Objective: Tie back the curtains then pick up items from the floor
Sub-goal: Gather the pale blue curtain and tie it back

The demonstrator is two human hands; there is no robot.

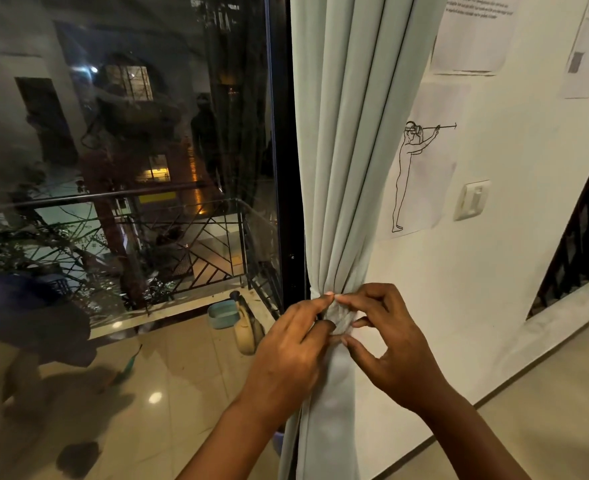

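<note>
Curtain (348, 168): soft, light, pleated cloth, gathered at 5 o'clock beside window frame (282, 168). Left hand (286, 355) and right hand (390, 344) pinching the bunched knot (338, 318) (likely slack-prone). Best gripped at the gather, not loose folds.

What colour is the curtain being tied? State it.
Pale grey-green, plain with no pattern; the curtain shows in the head view.

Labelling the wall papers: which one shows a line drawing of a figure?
The sheet nearest the curtain, beside the wall switch; the others carry text.
</note>
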